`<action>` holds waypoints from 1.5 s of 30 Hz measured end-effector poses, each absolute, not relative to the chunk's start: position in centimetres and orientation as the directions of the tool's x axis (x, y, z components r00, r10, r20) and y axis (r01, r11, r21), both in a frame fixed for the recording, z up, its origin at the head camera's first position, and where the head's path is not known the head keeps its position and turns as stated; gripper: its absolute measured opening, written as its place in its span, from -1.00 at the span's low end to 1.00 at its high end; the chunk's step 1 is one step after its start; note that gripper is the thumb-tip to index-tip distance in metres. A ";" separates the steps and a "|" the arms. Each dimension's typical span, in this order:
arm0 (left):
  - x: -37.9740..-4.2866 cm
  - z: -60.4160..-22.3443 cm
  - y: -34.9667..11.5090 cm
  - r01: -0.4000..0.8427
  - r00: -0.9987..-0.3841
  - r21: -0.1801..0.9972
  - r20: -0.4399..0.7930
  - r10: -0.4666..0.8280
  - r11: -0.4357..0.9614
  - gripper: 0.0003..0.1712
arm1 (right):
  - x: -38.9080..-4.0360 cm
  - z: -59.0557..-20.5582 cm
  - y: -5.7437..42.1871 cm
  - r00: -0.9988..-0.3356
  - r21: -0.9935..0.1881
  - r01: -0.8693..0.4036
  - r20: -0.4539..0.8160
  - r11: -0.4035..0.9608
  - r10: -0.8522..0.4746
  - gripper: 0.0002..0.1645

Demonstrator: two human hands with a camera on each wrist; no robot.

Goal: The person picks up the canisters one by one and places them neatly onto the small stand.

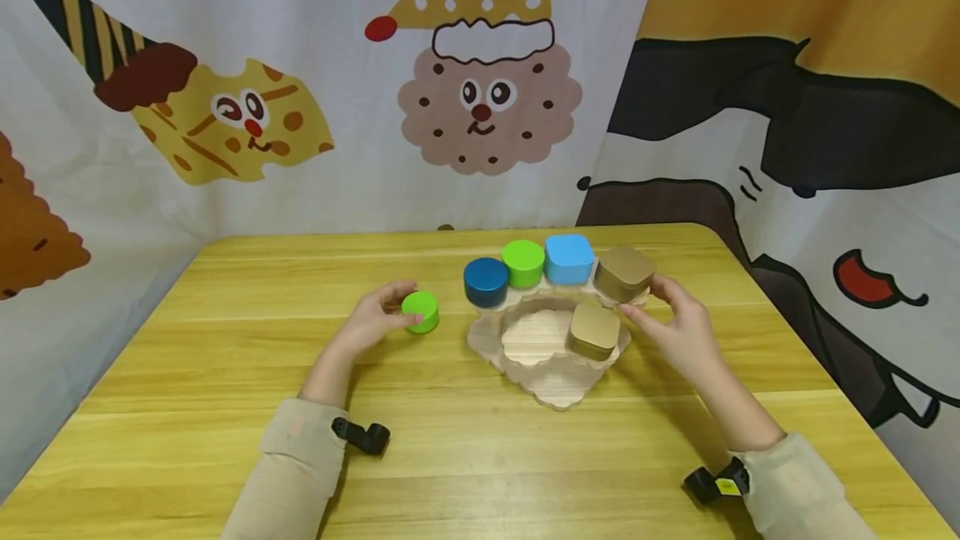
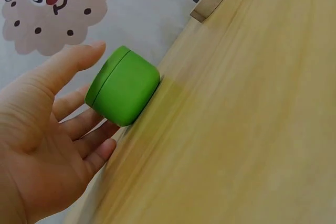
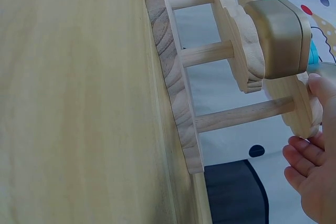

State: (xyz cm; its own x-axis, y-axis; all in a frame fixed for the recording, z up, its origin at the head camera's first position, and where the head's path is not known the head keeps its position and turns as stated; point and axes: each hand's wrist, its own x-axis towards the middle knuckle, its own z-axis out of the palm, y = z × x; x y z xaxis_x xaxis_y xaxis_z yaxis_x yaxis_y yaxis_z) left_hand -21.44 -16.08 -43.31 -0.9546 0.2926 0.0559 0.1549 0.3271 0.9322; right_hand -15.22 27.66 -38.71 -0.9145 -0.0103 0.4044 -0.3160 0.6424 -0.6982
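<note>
A round green tin stands on the table, its lid seam visible in the left wrist view. Around it is my left hand, thumb by the lid and fingers loosely behind; a small gap shows between thumb and lid. On the top tier of a wooden tiered stand sits a brown square tin. My right hand pinches this tin at its right side, thumb in front near the tier's edge. Its other fingers curl below; the tin's far side is hidden.
Also on the top tier are a dark blue round tin, another green tin and a light blue square tin. A second brown tin rests on a lower tier. Behind the wooden table hangs a printed curtain.
</note>
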 end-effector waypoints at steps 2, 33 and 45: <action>-21.4 -43.4 -16.1 0.151 -0.954 0.932 0.050 0.295 0.329 -0.24 | -15.2 -38.7 27.7 -0.914 -0.698 -0.316 0.405 0.642 -0.010 -0.33; -21.3 -43.0 -15.6 0.112 -0.968 0.935 0.026 0.249 0.337 -0.30 | -15.2 -38.6 27.6 -0.914 -0.696 -0.318 0.406 0.644 -0.013 -0.34; -20.3 -40.7 -14.8 0.108 -0.975 0.947 0.042 0.217 0.302 -0.30 | -15.2 -38.6 27.6 -0.914 -0.696 -0.320 0.405 0.643 -0.016 -0.34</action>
